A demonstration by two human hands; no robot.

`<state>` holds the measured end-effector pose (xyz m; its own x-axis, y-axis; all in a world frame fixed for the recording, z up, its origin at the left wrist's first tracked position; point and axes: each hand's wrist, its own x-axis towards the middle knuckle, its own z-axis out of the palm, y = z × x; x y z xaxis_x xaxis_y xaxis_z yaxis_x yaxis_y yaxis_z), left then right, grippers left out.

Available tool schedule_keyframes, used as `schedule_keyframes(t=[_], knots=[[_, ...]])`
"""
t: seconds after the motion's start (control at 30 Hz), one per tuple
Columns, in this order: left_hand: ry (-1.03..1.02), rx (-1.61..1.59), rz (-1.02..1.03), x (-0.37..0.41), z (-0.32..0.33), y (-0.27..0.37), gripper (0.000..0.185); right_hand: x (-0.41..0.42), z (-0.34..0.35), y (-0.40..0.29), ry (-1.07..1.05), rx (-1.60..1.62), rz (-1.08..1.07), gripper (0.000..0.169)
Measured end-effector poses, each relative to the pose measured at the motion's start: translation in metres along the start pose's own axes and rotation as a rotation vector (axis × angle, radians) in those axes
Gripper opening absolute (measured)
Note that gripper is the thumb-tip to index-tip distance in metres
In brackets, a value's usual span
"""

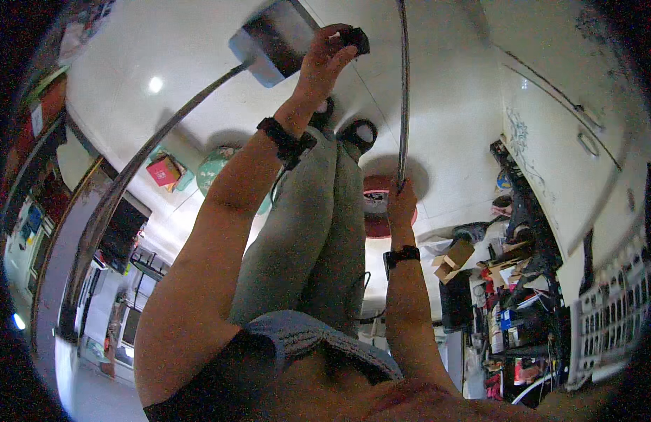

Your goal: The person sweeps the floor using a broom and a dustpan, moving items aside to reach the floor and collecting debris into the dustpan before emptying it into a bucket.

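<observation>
My left hand (pixel 330 53) is stretched forward, its fingers closed on a small black object (pixel 356 41) whose kind is unclear. Beside and beyond it, a blurred grey and black dustpan-like object (pixel 275 42) appears over the pale floor; a long dark pole (pixel 167 126) runs from it down the left side. My right hand (pixel 402 203) is closed around the lower part of a long thin pole (pixel 404 95), which leaves the view at the top. Both wrists bear black bands. Partly hidden behind my right hand is a round red-pink container or stool (pixel 378 227).
My shod feet (pixel 359 134) are on the pale floor. To the left are a green round stool (pixel 214 169) and a red box (pixel 164 170). Cluttered shelves (pixel 515 316), an open cardboard box (pixel 454 260), a white cabinet door (pixel 562 132) and a white rack (pixel 610 316) stand right.
</observation>
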<state>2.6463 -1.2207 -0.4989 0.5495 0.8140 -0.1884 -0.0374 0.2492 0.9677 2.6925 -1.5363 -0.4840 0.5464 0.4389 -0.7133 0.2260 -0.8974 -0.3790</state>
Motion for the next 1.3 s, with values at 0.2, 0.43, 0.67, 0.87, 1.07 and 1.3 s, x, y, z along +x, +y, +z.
schedule_keyframes(t=[0.2,0.43,0.67,0.87,1.07,1.3], knots=[[-0.054,-0.127,-0.092,-0.048,-0.017,0.119,0.032,-0.035,-0.032,-0.024,0.223,-0.118,-0.412,0.021],[-0.001,-0.322,-0.284,-0.139,-0.066,0.212,0.035,-0.086,-0.085,0.003,0.040,-0.045,-0.332,0.024],[-0.121,-1.025,-0.373,-0.208,-0.103,0.281,0.039,-0.176,-0.194,-0.072,-0.346,0.271,0.288,0.026],[-0.072,-0.970,-0.244,-0.219,-0.095,0.390,0.040,-0.177,-0.220,-0.106,-0.358,0.035,0.196,0.025],[-0.168,-1.023,-0.211,-0.221,-0.090,0.433,0.038,-0.169,-0.231,-0.163,-0.433,0.042,0.234,0.030],[-0.519,-1.136,-0.321,-0.199,-0.103,0.477,0.031,-0.166,-0.240,-0.187,-0.480,0.245,0.200,0.032]])
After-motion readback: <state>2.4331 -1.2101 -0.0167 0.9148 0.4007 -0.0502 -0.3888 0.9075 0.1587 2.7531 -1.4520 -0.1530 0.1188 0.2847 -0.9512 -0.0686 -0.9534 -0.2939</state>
